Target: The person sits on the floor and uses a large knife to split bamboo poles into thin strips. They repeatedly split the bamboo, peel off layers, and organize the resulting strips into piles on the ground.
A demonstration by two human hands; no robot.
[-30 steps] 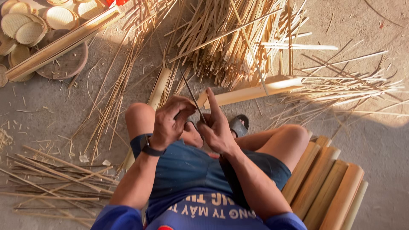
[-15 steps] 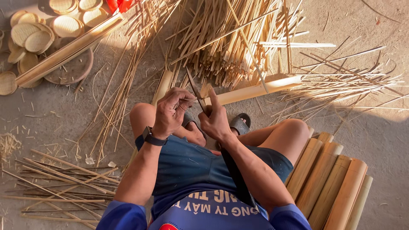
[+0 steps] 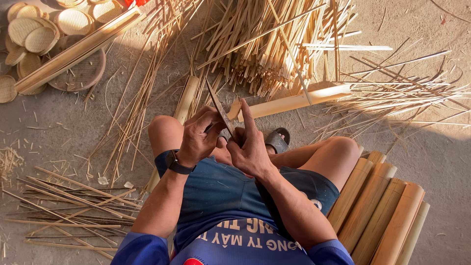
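Bamboo is being split over the lap. A dark knife is gripped in the left hand, fingers wrapped tight round its handle, blade angled up and away. The right hand is closed round a thin strip below the blade, index finger laid straight along it; the strip itself is mostly hidden by the hands. Done, by the look of it: a big pile of split sticks ahead, thin slivers at left. Left, probably: whole culms stacked beside the right knee, one half-culm lying ahead. Judged roughly midway.
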